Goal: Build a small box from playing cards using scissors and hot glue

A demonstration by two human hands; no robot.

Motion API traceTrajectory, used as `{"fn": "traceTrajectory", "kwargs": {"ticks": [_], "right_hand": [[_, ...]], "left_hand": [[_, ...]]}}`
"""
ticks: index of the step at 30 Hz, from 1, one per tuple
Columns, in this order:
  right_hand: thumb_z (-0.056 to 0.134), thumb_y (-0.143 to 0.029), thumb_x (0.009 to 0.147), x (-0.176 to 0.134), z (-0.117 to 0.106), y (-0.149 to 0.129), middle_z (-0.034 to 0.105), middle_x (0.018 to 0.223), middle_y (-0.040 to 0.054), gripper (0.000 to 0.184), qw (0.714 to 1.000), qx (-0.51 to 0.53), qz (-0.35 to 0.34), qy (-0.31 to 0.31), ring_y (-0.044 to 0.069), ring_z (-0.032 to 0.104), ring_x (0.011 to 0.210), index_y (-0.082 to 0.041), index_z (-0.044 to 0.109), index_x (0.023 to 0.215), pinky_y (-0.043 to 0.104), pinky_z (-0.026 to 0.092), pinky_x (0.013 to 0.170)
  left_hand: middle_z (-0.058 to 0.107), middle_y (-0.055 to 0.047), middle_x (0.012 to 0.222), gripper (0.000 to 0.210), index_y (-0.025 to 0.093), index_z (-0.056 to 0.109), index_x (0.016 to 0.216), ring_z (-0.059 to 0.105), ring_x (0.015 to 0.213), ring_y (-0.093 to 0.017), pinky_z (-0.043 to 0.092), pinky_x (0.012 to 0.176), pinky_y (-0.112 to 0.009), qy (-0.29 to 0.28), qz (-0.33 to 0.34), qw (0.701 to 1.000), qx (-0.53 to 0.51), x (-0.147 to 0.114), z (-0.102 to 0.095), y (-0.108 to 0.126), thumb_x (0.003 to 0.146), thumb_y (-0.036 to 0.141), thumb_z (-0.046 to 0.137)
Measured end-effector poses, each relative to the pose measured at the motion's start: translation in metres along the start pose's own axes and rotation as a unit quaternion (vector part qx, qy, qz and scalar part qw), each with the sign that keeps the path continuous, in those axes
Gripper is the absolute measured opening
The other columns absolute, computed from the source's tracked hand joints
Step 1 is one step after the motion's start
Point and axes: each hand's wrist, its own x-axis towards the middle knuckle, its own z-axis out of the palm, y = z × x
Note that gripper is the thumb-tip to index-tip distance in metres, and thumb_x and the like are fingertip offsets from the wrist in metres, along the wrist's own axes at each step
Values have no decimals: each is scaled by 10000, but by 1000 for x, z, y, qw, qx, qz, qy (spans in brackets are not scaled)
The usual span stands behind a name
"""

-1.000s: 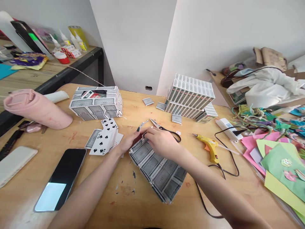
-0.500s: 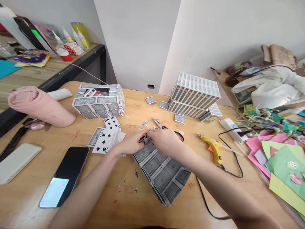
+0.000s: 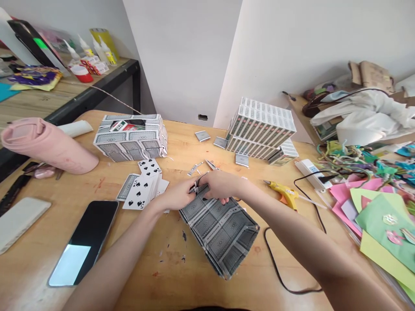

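Card-covered box [image 3: 217,233] lies at lower centre of the frame on the wooden table [image 3: 152,285], long axis slanting from the hands down toward lower right. Both hands are at its upper-left end, so its body extends away from the fingertips toward the bottom of the frame. Right hand [image 3: 223,185] is the nearer to its body, arched over the top face; left hand [image 3: 177,195] sits just outside the end, to the left. Left fingers: curled in, closed on the end edge. Right fingers: bent, thumb and forefinger close to the left fingertips; the contact is masked by the knuckles, so cannot tell whether they grip. Surface: grey patterned card backs, flat and slightly glossy, set in a grid with paler bands between; corners angular, edges layered. Just above the hands, pale paper scraps [image 3: 195,168] and the pointed metal blades of scissors [image 3: 211,165]. Left of centre, smooth playing cards [image 3: 139,193], fanned loosely; above them, a second card-covered box [image 3: 129,144] with an open top slot. Right of centre, a yellow plastic glue gun [image 3: 283,192].
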Motion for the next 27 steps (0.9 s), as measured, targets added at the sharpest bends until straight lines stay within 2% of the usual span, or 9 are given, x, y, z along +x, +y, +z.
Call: {"fn": "traceTrajectory", "kwargs": {"ticks": [3,5,9,12,14,19,23,25,27], "right_hand": [[465,-140,827,-3,3,-7,623,482,-5,333,1000,5,16,0,135,609,413,-147,626,1118,185,435,418],[413,-116,855,-4,5,-12,669,561,40,318,1000,-8,20,12,132,606,405,-122,632,1085,193,432,406],[358,-55,863,-6,13,-13,729,784,82,361,997,-39,15,61,114,619,434,-138,621,1097,210,461,456],[388,-51,848,-5,20,-8,722,970,113,341,989,-74,6,127,170,704,746,-151,635,1061,253,517,666],[406,-66,847,-3,24,-6,702,1041,135,311,981,-96,7,168,211,680,933,-147,644,1030,287,507,770],[404,-91,871,3,37,-2,696,996,129,276,966,-122,15,226,223,672,888,-144,662,952,311,497,747],[419,-172,926,2,39,5,683,970,97,254,955,-115,12,272,192,652,888,-157,672,911,286,479,778],[415,-200,945,-1,36,12,668,1010,87,251,940,-98,18,326,175,631,929,-162,656,1004,277,468,812],[429,-182,938,-3,32,20,648,1083,87,251,914,-73,-9,399,175,598,1002,-169,636,1079,284,456,850]], "left_hand": [[643,-54,1206,621,172,503,1313,588,1090,-211,433,996,-337,17,19,1000,5,0,2,-1,711,62,399],[621,-57,1251,610,178,491,1330,579,1119,-215,435,994,-334,31,22,999,7,-1,3,-1,731,86,423],[657,-52,1195,607,187,493,1342,634,980,-200,489,880,-301,69,4,997,41,-4,4,7,739,124,475],[706,-62,1085,538,178,525,1326,657,852,-189,505,758,-276,96,-18,991,89,-7,3,15,794,149,451],[723,-70,1031,480,183,553,1302,668,817,-196,503,701,-275,107,-35,987,119,-8,3,20,846,166,405],[689,-78,1152,448,198,547,1303,665,981,-232,505,812,-318,111,-36,981,156,-7,5,23,896,169,364],[689,-83,1149,432,202,536,1305,666,1000,-235,502,850,-335,109,-39,979,166,-7,6,22,910,165,364],[691,-82,1142,427,206,531,1305,670,989,-234,507,836,-335,109,-35,979,170,-8,7,22,915,162,363],[701,-84,1113,432,204,516,1317,681,946,-233,515,793,-333,112,-33,975,189,-9,9,22,917,158,360]]}}
